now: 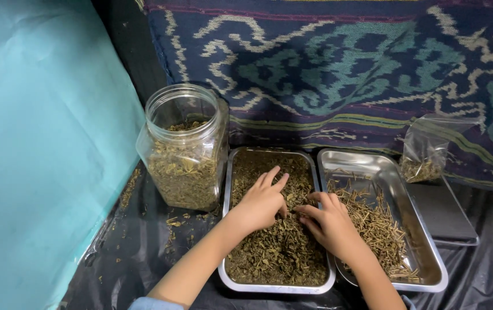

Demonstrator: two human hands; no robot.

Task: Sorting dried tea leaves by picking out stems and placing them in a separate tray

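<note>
The fingers of the left hand (261,204) lay spread and flat on the dried leaf pieces (278,247), palm down, gripping nothing, as if to feel through the heap. The fingers of the right hand (330,224) were curled, thumb and forefinger drawn together at the seam between the two trays; whether a bit of stem was pinched there I could not tell. Both hands met over the left steel tray (225,189), which held the loose leaf in a deep, even layer. Touching it on the right stood a second steel tray (430,252), carrying only a thin scatter of pale dried stems (381,227), so the coarse bits appeared to be kept apart from the finer leaf, close enough for a short reach.

Left of the trays stood one clear plastic jar (184,149), lid off, more than half full of the same leaf. To the far right one clear plastic bag (427,150) stood open with a little leaf in its bottom, beside one flat dark slab (442,215), perhaps a scale. All rested on black plastic sheeting (137,247) strewn with crumbs, before a patterned woven cloth (338,69) and a teal panel (39,143).
</note>
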